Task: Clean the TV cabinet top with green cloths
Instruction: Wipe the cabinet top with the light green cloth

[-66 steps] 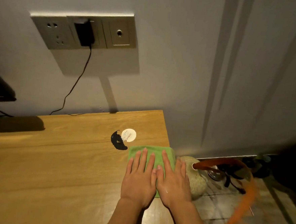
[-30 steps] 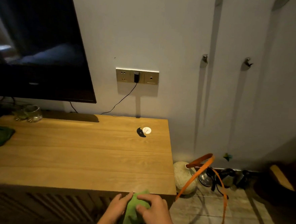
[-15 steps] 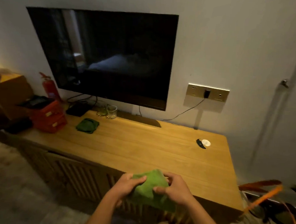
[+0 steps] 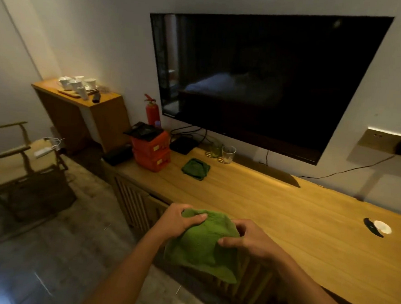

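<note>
Green cloth (image 4: pixel 202 244), bunched, low centre of the head view, held in the air in front of the cabinet's near edge; its lower hem hangs loose over the slatted front. My left hand (image 4: pixel 178 224) pinches the cloth's upper left corner, thumb on top, fingers curled under. My right hand (image 4: pixel 248 240) grips its right side, thumb pressed on the fabric, fingers folded in. Both hands closed on it, neither flat. Wooden TV cabinet top (image 4: pixel 273 209) runs from centre left to the right edge of the frame, warm light along its back. Second green cloth (image 4: pixel 196 168), darker and folded, lies on the top toward centre left, just beside stacked orange boxes (image 4: pixel 152 152). Drinking glass (image 4: pixel 228 154) stands behind it near the wall. Dark television (image 4: pixel 259 77) hangs above. White round disc (image 4: pixel 382 227) with a black shape touching it sits on the top at far right. Red fire extinguisher (image 4: pixel 152 110) stands upright left of the screen. Wall socket panel (image 4: pixel 385 141) with a black plug, right edge. Small side cabinet (image 4: pixel 83 110) with white cups, upper left.
</note>
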The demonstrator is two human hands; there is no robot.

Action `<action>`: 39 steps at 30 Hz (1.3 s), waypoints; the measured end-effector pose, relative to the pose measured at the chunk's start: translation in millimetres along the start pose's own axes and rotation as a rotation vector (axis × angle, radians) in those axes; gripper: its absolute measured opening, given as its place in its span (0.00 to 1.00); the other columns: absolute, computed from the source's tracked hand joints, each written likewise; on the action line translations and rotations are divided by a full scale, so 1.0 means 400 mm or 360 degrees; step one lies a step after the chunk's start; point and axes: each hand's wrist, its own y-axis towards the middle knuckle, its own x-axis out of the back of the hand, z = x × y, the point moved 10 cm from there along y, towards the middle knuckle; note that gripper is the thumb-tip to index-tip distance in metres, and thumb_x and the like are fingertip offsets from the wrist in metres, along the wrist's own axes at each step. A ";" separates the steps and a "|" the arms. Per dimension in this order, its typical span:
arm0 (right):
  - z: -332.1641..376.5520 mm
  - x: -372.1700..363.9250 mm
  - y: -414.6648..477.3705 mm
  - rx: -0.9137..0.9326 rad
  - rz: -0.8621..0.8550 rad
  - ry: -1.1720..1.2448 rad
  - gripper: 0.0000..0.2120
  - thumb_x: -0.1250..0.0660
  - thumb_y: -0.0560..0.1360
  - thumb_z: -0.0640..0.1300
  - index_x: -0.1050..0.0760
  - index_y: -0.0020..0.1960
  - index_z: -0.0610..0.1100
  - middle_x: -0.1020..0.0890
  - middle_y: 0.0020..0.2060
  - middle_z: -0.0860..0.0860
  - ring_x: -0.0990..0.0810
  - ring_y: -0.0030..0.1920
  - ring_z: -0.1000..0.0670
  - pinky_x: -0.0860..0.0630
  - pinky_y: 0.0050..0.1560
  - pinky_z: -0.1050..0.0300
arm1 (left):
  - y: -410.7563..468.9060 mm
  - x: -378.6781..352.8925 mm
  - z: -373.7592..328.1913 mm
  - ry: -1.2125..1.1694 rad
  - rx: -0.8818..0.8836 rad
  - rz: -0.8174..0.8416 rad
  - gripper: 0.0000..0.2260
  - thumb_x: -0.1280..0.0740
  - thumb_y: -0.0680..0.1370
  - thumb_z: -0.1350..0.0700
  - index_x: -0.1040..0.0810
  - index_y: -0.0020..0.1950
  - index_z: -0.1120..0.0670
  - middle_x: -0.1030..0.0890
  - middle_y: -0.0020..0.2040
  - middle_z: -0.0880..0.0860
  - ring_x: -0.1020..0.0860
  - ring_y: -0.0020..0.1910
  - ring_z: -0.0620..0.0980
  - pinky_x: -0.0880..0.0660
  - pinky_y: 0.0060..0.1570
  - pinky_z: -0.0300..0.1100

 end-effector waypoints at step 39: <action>-0.333 0.389 0.688 -0.0668 -0.0576 -0.1222 0.20 0.38 0.79 0.56 0.27 0.64 0.44 0.20 0.58 0.42 0.22 0.59 0.40 0.22 0.55 0.48 | 0.744 -0.006 0.415 0.1643 0.0496 0.0351 0.33 0.45 0.80 0.38 0.55 0.80 0.47 0.58 0.81 0.54 0.56 0.79 0.57 0.50 0.74 0.60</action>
